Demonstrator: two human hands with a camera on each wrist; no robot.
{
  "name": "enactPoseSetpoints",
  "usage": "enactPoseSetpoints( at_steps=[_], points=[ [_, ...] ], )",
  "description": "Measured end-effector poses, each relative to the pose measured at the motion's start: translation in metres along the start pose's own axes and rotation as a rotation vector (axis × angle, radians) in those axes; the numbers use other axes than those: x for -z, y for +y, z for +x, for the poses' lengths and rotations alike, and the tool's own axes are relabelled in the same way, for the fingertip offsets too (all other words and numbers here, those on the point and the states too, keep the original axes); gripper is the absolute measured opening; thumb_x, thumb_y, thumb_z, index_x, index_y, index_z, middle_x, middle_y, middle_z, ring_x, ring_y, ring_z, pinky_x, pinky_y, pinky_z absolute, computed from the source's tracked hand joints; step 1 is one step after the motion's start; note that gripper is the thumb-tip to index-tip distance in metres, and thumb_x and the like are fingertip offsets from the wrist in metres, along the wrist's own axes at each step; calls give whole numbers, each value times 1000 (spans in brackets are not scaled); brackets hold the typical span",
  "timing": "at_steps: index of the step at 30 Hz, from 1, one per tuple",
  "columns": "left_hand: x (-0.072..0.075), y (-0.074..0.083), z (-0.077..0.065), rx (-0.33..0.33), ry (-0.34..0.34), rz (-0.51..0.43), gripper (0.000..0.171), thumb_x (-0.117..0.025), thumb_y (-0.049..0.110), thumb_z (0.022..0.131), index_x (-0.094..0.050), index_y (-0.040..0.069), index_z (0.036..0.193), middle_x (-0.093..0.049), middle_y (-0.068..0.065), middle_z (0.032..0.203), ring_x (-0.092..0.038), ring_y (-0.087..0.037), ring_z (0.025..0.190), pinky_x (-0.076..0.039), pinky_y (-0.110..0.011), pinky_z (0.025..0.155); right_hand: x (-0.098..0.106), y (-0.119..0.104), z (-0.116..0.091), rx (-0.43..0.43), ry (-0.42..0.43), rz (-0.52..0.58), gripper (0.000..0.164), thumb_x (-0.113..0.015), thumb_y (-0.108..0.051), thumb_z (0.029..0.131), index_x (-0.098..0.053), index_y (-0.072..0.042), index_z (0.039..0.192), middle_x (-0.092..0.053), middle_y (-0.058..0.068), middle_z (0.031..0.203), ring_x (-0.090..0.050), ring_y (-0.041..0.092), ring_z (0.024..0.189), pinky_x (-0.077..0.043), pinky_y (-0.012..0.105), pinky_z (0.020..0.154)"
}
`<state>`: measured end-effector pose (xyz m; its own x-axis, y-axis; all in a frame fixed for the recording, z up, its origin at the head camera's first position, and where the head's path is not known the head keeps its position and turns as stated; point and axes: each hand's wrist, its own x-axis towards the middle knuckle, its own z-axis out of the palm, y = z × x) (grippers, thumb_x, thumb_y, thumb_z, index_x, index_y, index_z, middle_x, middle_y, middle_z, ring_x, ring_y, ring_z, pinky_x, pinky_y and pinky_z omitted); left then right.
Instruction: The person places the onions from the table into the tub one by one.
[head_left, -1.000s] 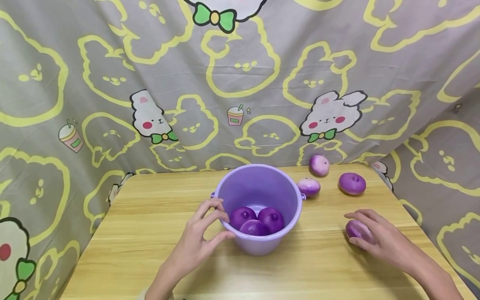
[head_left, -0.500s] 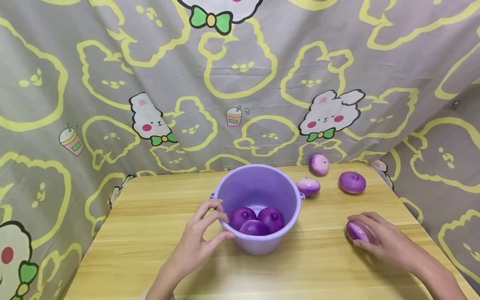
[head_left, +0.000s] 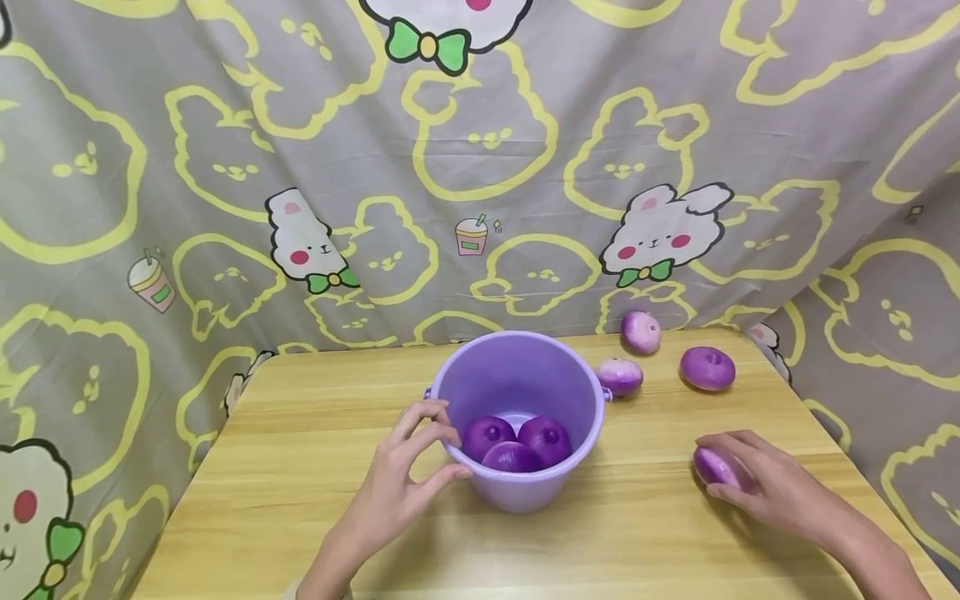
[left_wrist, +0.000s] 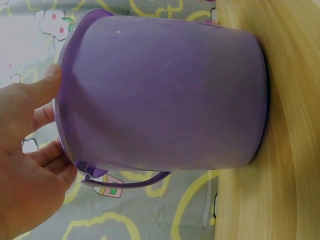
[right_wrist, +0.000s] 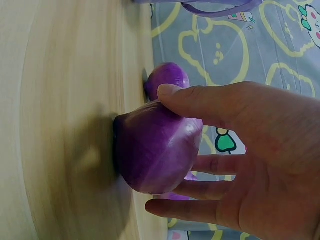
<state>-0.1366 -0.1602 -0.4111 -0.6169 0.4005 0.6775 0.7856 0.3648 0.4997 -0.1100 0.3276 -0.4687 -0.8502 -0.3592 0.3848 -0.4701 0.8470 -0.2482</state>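
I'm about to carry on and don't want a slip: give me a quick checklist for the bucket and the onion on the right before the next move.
1. Bucket upright on the table: ok.
2. Left grip holding the bucket's rim: ok.
3. Handle hanging outside, off the bucket's mouth: ok.
4. Right grip around an onion: ok.
5. That onion lifted off the table: cannot tell.
6. That onion above the bucket: not ok, it is off to the bucket's right.
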Motion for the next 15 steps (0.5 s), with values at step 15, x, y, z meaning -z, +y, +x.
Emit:
enactPoseSetpoints(
  at_steps=[15],
  points=[
    [-1, 1, 1, -9, 8, 0, 26, -86, 24, 84, -67, 19, 101, -58, 0, 120, -56, -28, 127, -44, -38, 116, -2, 0, 1, 3, 5, 17, 62, -95, -22, 70, -67, -12, 125, -67, 6, 115, -65, 24, 98, -62, 48, 77]
  ],
)
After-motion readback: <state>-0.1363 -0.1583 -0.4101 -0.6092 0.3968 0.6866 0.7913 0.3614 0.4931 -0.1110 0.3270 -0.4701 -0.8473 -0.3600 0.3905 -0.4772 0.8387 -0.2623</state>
